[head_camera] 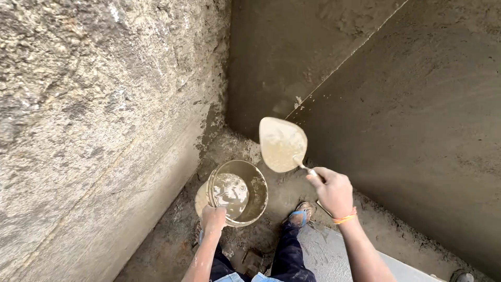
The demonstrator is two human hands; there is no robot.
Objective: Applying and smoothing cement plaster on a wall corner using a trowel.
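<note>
My left hand [214,217] grips the near rim of a cement-smeared bucket [257,184], tilted toward me with pale watery slurry inside. My right hand [333,192], with an orange band at the wrist, holds the handle of a rounded plastering trowel [282,143]. The trowel's blade is coated in pale wet slurry and is raised above and to the right of the bucket, in front of the wet plastered wall [417,104].
A rough, unplastered concrete wall [94,115] stands at the left and meets the smooth wet walls in a corner. The floor [172,230] is littered with mortar crumbs. My feet in blue sandals [299,215] stand below the bucket. A grey board [334,256] lies at lower right.
</note>
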